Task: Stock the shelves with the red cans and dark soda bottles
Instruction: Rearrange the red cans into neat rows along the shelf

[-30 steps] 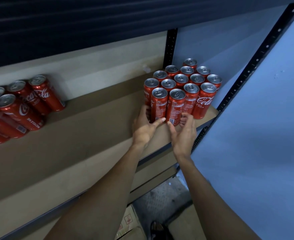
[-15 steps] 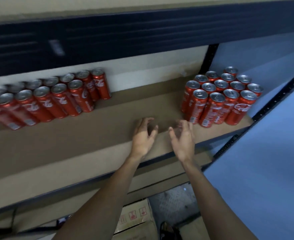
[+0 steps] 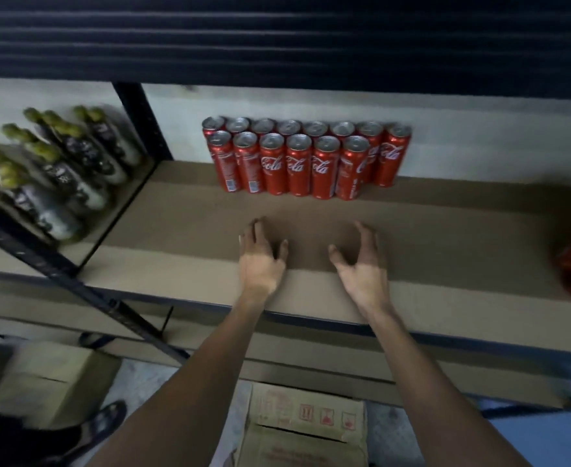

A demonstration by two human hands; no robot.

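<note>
L hand (image 3: 260,261) & R hand (image 3: 361,264) empty, fingers relaxed, over shelf (image 3: 445,230); red cans (image 3: 304,160) behind.

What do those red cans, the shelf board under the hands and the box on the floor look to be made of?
Red cans: likely aluminium, glossy printed red sides with bare silvery tops. Shelf board: looks like unfinished fibreboard or particleboard, matte brown with no visible grain. Box: probably corrugated cardboard, dull tan with red printed handling symbols.
</note>
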